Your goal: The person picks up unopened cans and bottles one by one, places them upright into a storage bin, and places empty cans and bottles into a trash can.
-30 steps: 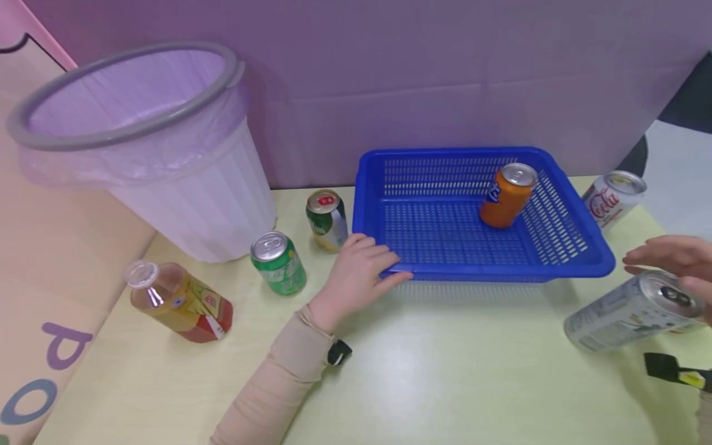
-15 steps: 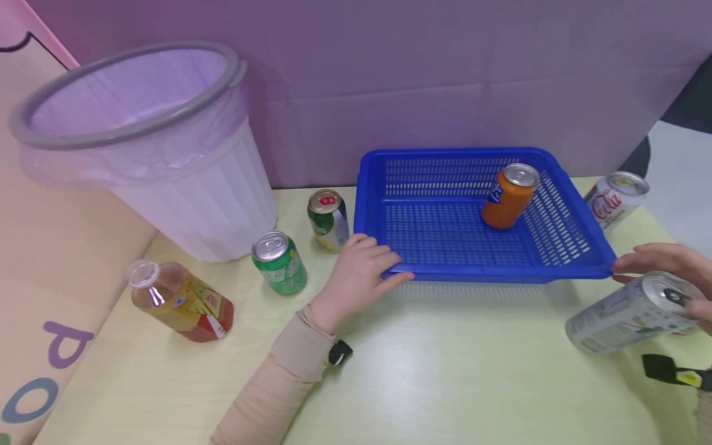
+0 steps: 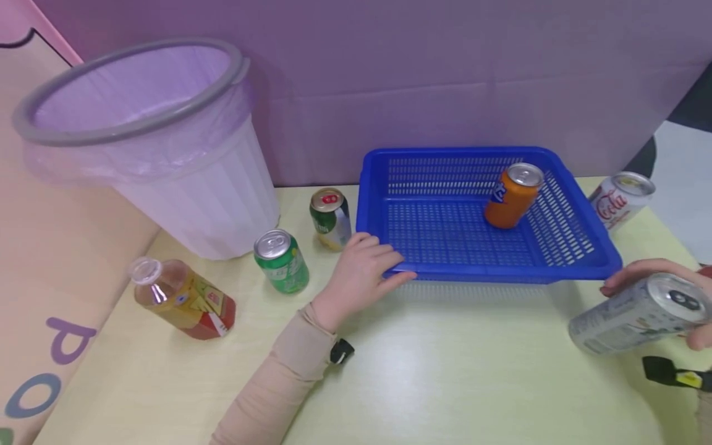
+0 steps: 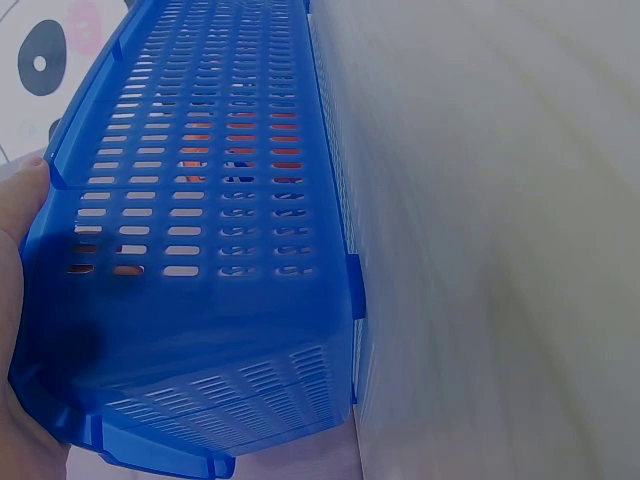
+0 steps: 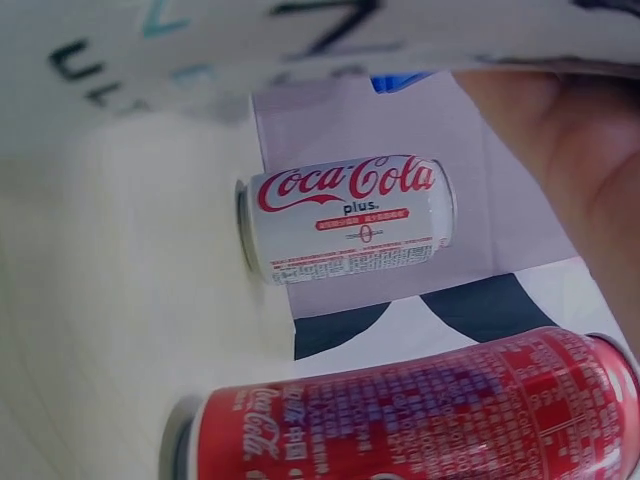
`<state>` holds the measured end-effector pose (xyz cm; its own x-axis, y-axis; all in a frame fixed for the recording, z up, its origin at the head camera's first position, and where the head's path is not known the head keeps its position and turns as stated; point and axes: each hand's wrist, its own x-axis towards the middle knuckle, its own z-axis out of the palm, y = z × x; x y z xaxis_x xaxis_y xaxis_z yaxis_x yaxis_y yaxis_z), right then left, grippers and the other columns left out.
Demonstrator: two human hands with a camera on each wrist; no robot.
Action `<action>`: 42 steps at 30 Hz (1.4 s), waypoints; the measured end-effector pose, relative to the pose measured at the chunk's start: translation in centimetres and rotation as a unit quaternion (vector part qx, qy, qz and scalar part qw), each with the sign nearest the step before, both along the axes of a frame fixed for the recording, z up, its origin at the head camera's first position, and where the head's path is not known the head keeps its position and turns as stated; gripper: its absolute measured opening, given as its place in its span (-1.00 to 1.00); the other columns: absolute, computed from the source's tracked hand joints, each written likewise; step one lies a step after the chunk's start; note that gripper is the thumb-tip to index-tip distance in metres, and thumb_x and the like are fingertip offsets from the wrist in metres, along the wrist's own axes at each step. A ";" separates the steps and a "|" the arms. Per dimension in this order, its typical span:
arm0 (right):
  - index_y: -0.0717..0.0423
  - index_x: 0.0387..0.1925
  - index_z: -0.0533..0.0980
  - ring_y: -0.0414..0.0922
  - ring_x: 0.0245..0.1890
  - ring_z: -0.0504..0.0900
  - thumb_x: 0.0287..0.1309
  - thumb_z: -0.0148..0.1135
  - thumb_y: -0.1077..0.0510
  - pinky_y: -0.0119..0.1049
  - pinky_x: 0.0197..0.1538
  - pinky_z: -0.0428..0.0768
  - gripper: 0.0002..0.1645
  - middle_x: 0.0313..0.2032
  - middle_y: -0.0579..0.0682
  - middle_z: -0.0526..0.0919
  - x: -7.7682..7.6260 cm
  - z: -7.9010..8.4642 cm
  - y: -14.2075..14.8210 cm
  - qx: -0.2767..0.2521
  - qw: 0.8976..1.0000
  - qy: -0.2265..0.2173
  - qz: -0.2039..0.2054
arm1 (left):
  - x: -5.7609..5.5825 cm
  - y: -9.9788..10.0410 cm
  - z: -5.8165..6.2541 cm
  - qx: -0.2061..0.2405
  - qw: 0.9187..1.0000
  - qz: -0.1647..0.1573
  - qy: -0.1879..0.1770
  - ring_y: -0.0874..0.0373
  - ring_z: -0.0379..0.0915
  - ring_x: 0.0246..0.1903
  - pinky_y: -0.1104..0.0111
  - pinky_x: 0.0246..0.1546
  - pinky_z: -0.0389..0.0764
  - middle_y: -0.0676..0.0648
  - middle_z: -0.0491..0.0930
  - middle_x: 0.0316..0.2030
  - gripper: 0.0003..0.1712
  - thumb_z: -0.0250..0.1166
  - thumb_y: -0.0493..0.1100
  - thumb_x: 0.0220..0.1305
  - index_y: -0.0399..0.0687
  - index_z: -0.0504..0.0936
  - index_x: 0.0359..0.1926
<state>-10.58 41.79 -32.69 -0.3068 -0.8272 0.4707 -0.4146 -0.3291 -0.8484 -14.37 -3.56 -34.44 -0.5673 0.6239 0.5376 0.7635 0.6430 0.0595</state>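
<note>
In the head view my left hand [image 3: 364,275] grips the front left corner of the blue plastic basket [image 3: 473,271], its fingers over the rim. The left wrist view shows the basket's slotted side wall [image 4: 200,300]. An orange soda can [image 3: 510,201] stands inside the basket. At the right edge my right hand [image 3: 662,269] is round a tall pale drink can [image 3: 623,321], fingers behind it and thumb at its near right side. The right wrist view has this can [image 5: 200,60] across the top, with part of the hand [image 5: 560,150] to its right.
A white cola can [image 3: 620,198] stands right of the basket, and a red cola can [image 5: 420,420] is near the right hand. Left of the basket are a green-gold can [image 3: 330,219], a green can [image 3: 282,262], a juice bottle [image 3: 186,300] and a lined white bin [image 3: 211,198].
My right hand has lowered slightly and its fingers and thumb have come round the tall can. The left hand keeps its hold on the basket. The head view has shifted a little.
</note>
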 end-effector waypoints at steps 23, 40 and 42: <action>0.71 0.21 -0.11 0.12 0.39 0.18 -0.05 0.04 0.66 -0.29 0.38 0.18 -0.19 0.29 0.42 0.18 0.2 0.3 -2.6 -0.085 0.995 -0.005 0.057 | -0.1 0.0 0.2 0.005 1.000 -0.001 -0.006 0.23 0.44 -0.42 0.28 -0.02 0.35 0.14 0.66 -0.46 -0.67 0.24 0.19 0.20 0.06 0.66 -0.38; 0.75 0.17 -0.02 0.07 0.37 0.24 -0.14 0.10 0.68 -0.34 0.35 0.23 -0.20 0.27 0.40 0.25 0.5 0.1 -1.9 -0.056 0.998 0.011 0.018 | 0.0 0.0 0.1 -0.001 1.000 0.005 0.000 0.24 0.44 -0.43 0.28 -0.03 0.35 0.16 0.63 -0.49 -0.68 0.24 0.20 0.19 0.10 0.64 -0.41; 0.75 0.16 -0.01 0.06 0.37 0.25 -0.14 0.11 0.67 -0.35 0.35 0.23 -0.20 0.27 0.40 0.26 0.4 0.1 -1.8 -0.051 0.998 0.016 0.016 | 0.1 0.0 0.1 0.000 1.000 0.004 0.001 0.23 0.44 -0.42 0.28 -0.02 0.35 0.15 0.64 -0.48 -0.68 0.24 0.20 0.19 0.10 0.65 -0.41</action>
<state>-10.19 40.00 -32.56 -0.2644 -0.7835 0.5624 -0.4295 -0.4265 -0.7960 -14.30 -3.53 -34.35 -0.5715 0.6193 0.5384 0.7581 0.6496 0.0575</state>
